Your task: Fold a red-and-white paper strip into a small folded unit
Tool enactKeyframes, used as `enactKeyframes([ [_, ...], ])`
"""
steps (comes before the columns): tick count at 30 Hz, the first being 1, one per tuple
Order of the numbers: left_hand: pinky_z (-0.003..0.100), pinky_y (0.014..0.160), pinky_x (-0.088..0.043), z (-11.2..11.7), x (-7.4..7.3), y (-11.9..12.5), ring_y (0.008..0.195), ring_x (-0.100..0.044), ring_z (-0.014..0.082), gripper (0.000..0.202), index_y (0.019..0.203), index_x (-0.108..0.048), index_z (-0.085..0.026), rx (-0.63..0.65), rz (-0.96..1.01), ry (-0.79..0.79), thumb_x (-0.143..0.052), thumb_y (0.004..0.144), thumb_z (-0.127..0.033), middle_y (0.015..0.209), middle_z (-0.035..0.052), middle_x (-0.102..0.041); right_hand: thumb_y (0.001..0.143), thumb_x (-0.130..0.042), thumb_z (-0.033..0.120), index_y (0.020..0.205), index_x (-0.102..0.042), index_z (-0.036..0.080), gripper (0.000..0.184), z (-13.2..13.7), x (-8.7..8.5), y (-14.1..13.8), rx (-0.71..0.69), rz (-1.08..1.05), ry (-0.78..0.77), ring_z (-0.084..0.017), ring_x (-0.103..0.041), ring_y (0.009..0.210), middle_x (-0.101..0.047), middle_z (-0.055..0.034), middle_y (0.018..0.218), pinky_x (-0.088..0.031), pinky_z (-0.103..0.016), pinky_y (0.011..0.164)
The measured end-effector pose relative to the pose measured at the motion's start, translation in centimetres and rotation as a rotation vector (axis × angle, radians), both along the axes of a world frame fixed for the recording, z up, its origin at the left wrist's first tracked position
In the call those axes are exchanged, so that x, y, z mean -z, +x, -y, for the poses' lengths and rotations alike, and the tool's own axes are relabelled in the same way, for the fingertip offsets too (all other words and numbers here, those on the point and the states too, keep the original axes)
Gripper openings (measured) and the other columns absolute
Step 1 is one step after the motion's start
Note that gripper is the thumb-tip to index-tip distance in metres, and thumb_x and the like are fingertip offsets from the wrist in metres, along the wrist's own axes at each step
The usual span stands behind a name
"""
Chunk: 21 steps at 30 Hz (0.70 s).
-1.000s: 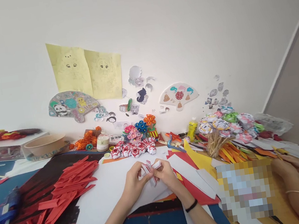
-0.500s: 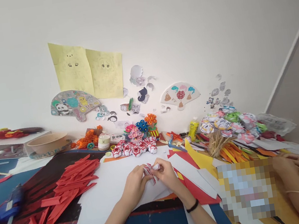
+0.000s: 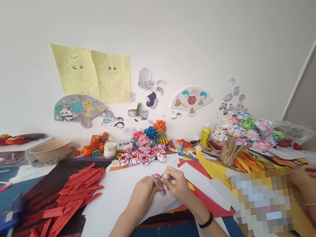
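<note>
Bunched up narrower than a second ago, the red-and-white paper [image 3: 158, 180] sits pinched in the closed fingertips of both left hand [image 3: 143, 194] and right hand [image 3: 177, 183], over the white sheets [image 3: 112, 190], while red strips [image 3: 79, 189] at left and flowers [image 3: 144, 158] beyond stay put.

The folded paper [image 3: 157, 180] is red and white. The glue gun [image 3: 5, 222] is blue. The little pot [image 3: 163, 140] has red and yellow stripes.

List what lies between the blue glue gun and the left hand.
Head view, going from blue glue gun to left hand: dark mat, folded red paper strips heaped on it, then white paper sheets.
</note>
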<state>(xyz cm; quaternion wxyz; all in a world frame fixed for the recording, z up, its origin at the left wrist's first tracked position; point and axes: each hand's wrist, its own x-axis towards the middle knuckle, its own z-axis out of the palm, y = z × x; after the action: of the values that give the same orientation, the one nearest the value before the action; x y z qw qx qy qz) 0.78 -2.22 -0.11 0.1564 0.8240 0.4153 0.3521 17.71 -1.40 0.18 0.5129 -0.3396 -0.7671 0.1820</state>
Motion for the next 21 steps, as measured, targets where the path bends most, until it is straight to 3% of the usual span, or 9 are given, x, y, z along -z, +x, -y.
enactKeyframes([
  [7,0.022,0.058,-0.033,0.06,-0.36,0.10,0.059,-0.050,0.0123,0.026,0.075,-0.061,-0.017,-0.034,0.032,-0.016,-0.060,0.084,-0.041,0.063,-0.0023,-0.059,0.088,-0.056,0.029,0.067,-0.056,0.017,0.024,0.10,-0.13,0.12,-0.009,0.007,-0.032,-0.013,-0.047,0.062,-0.047,0.0003,0.067,-0.035,-0.024,0.055],
  [11,0.021,0.058,-0.032,0.25,-0.52,0.16,0.058,-0.047,0.0110,0.027,0.076,-0.061,-0.016,-0.030,0.055,0.018,-0.060,0.084,-0.042,0.064,-0.0025,-0.058,0.088,-0.056,0.033,0.068,-0.056,0.017,0.026,0.00,-0.01,0.26,-0.041,-0.015,-0.069,-0.013,-0.047,0.062,-0.048,-0.0004,0.069,-0.036,-0.023,0.054],
  [17,0.021,0.057,-0.032,0.28,-0.02,0.42,0.060,-0.045,0.0114,0.024,0.074,-0.055,-0.016,-0.127,0.115,0.092,-0.061,0.083,-0.038,0.065,-0.0028,-0.052,0.087,-0.057,0.040,0.068,-0.056,0.016,0.030,0.06,0.00,0.39,-0.050,-0.087,-0.126,-0.011,-0.047,0.061,-0.049,0.0000,0.070,-0.039,-0.021,0.053],
  [21,0.022,0.057,-0.032,0.45,-0.12,0.71,0.059,-0.044,0.0110,0.025,0.073,-0.055,-0.016,-0.085,0.154,0.054,-0.057,0.085,-0.038,0.063,-0.0035,-0.049,0.087,-0.057,0.040,0.069,-0.054,0.016,0.030,0.12,0.06,0.28,-0.090,-0.134,-0.173,-0.010,-0.051,0.059,-0.049,0.0008,0.070,-0.041,-0.021,0.053],
])
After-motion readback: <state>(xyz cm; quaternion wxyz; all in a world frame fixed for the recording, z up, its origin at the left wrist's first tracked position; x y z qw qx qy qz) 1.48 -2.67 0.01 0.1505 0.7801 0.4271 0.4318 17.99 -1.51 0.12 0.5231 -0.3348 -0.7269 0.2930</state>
